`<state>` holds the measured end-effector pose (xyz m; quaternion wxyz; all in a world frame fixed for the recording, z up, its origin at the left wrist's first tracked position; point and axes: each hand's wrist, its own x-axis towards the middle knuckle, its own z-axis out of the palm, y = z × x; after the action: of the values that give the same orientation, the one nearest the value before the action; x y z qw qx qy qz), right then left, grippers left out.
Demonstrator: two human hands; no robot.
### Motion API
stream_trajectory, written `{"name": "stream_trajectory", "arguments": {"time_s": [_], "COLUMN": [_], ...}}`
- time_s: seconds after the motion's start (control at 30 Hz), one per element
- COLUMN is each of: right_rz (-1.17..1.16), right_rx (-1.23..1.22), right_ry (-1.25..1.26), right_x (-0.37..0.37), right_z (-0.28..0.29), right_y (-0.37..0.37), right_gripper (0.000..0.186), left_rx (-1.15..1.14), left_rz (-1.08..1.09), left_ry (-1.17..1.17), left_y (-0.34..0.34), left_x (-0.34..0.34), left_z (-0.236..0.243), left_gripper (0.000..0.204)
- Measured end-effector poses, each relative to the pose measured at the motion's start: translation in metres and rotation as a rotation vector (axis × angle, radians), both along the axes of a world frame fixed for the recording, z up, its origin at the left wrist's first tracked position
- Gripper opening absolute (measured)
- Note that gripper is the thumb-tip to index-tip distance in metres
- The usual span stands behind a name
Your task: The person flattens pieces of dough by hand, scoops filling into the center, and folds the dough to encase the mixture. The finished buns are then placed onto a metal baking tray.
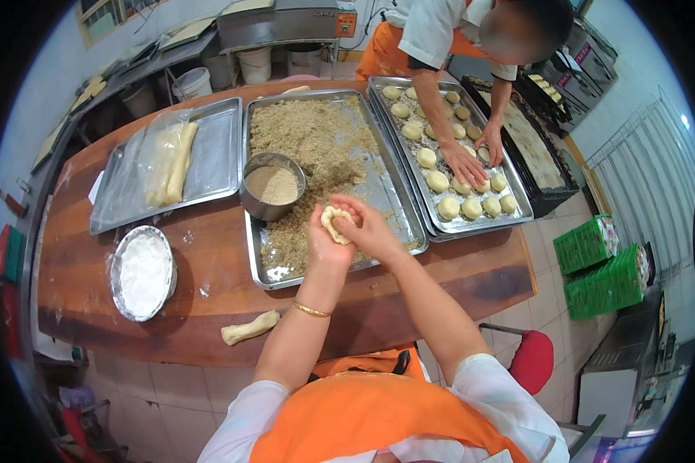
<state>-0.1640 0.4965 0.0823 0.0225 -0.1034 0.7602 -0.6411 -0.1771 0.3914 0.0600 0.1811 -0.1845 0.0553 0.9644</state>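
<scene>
Both my hands are closed around one small cup-shaped piece of dough [333, 222], held above the front of a tray of crumbly filling [305, 131]. My left hand [327, 245] cradles it from the left and below, with a gold bangle on that wrist. My right hand [369, 231] presses its rim from the right. What lies inside the dough is mostly hidden by the fingers. Just beyond my left hand, a metal bowl [273, 187] of pale grains rests on the filling. A short dough roll [250, 328] lies at the table's near edge.
A co-worker's hands [471, 160] touch dough balls on the tray at right [471, 228]. At left are a tray [222, 147] with plastic-covered dough strips [179, 163] and a bowl of white flour [144, 274]. Green crates [604, 289] stand on the floor beyond the wooden table [471, 282].
</scene>
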Motion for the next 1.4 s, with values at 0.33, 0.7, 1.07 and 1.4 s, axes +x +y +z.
{"name": "stream_trajectory", "arguments": {"time_s": [0.33,0.7,1.07,1.4], "right_rz": [-0.139,0.0,0.25,0.182], "right_rx": [-0.018,-0.062,-0.101,0.5], "right_ry": [0.173,0.002,-0.128,0.581], "right_x": [0.007,0.023,0.032,0.041], "right_z": [-0.006,-0.018,0.019,0.053], "right_y": [0.014,-0.008,0.003,0.02], "right_gripper": [0.066,0.058,0.072,0.076], "left_rx": [-0.026,-0.14,-0.497,-0.161], "left_rz": [0.1,0.058,-0.058,-0.263], "left_ry": [-0.136,0.037,0.477,0.451], "left_y": [-0.006,0.002,-0.014,-0.018], "left_x": [0.014,0.013,0.037,0.066], "left_z": [-0.009,-0.034,-0.006,0.027], "left_gripper": [0.032,0.027,0.029,0.046]}}
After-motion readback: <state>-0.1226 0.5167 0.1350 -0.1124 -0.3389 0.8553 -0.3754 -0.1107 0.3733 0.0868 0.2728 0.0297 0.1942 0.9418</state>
